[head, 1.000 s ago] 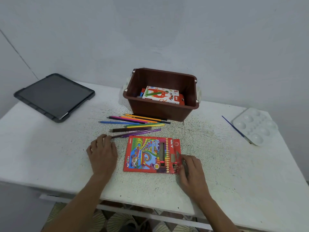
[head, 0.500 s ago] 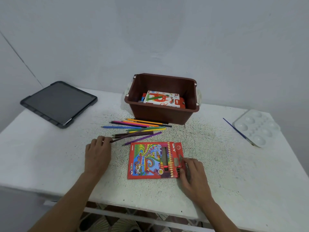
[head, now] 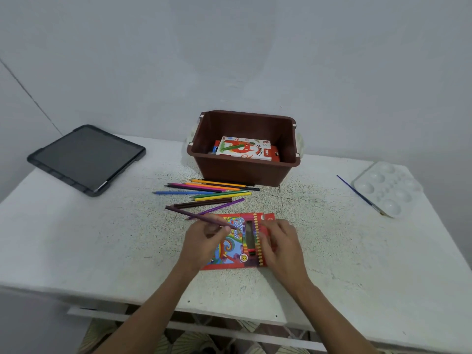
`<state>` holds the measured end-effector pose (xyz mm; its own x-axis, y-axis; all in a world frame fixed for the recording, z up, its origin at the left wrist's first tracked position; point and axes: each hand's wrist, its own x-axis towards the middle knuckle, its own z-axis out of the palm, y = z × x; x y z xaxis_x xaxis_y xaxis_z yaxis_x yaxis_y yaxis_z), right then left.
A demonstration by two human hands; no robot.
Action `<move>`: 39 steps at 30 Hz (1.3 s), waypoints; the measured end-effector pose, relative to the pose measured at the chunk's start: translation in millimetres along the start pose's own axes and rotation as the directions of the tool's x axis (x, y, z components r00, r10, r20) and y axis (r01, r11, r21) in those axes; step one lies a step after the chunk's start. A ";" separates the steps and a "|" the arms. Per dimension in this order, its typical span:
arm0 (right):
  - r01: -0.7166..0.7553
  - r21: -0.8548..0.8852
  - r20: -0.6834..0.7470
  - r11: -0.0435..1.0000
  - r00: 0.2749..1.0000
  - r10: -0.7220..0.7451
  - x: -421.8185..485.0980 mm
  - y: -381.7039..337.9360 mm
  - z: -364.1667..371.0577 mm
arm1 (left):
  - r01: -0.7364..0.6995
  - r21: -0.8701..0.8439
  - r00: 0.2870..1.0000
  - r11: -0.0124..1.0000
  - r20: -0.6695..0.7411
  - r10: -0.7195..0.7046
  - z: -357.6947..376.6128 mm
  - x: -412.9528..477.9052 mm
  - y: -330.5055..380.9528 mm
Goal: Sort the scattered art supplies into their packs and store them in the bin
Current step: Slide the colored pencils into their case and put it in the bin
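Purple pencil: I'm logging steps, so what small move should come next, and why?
Probably slide the purple pencil into the pencil pack: the left hand holds it over the pack, while the right hand grips the pack's right end.

The flat red cardboard pencil pack (head: pixel 237 251) is showing "18" in a white circle; the white-and-red box (head: pixel 242 148) inside the brown plastic bin (head: pixel 245 172) is reading "OIL PASTELS".

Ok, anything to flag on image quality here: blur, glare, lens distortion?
Head view: light is soft and even, shadows faint, no strong glare; slight motion blur on the left hand gripping a purple pencil and the right hand holding the colored pencil pack; wide-angle lens bows the table edges; tablet screen reads dark.
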<state>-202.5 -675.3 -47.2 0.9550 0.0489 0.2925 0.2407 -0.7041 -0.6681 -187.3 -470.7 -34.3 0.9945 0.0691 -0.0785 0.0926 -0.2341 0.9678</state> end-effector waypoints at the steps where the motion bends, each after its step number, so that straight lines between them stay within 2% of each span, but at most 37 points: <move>1: 0.023 -0.011 0.031 1.000 0.999 -0.023 2.4 -2.4 0.7 | -0.002 -0.012 1.000 1.000 0.024 0.002 4.7 -0.8 0.6; 5: 0.099 -0.033 0.119 0.995 0.988 -0.095 5.4 -2.8 1.1 | -0.004 -0.050 0.997 0.999 0.081 0.008 16.0 -5.0 0.9; 9: 0.130 -0.036 0.137 0.991 0.983 -0.124 2.2 0.9 -1.5 | 0.005 -0.105 0.992 0.994 0.122 0.008 21.5 -9.5 5.3; 12: 0.160 -0.061 0.159 0.985 0.976 -0.148 1.1 8.9 -8.0 | 0.025 -0.052 0.985 0.998 0.171 -0.016 19.3 -8.5 1.1; 14: 0.168 -0.114 0.126 0.979 0.980 -0.153 2.9 22.4 -21.8 | -0.047 0.177 0.989 0.983 0.148 0.020 7.5 -4.6 -9.7; 16: 0.138 -0.189 0.078 0.972 0.989 -0.125 4.4 45.4 -43.4 | -0.204 0.499 0.979 0.842 0.104 0.176 -11.9 0.7 -28.7; 17: 0.104 -0.233 0.057 0.967 0.994 -0.093 4.2 58.9 -56.2 | -0.265 0.598 0.962 0.756 0.108 0.251 -22.2 1.5 -38.6; 19: 0.025 -0.318 0.020 0.948 1.000 -0.019 3.2 86.0 -83.1 | -0.311 0.682 0.940 0.662 0.115 0.323 -40.6 -0.1 -60.5; 23: -0.065 -0.454 -0.008 0.889 0.998 0.069 1.9 123.6 -129.1 | -0.306 0.725 0.937 0.617 0.112 0.332 -55.4 -6.2 -84.1; 29: -0.032 -0.507 0.030 0.862 0.998 0.055 9.2 134.2 -145.7 | -0.306 0.743 0.934 0.596 0.114 0.338 -52.4 -5.1 -80.8; 33: 0.039 -0.494 0.075 0.868 0.997 -0.001 10.2 125.4 -128.3 | -0.301 0.749 0.937 0.590 0.117 0.329 -51.8 -6.5 -78.4; 39: 0.225 -0.393 0.158 0.891 0.972 -0.176 -1.3 92.5 -78.3 | -0.303 0.755 0.936 0.581 0.120 0.332 -51.9 -8.4 -76.7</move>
<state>-195.0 -796.0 -55.8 0.9129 0.2833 0.2938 0.3616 -0.8952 -0.2605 -205.3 -403.0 -95.4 0.9670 -0.1299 0.2190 -0.2112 -0.8895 0.4052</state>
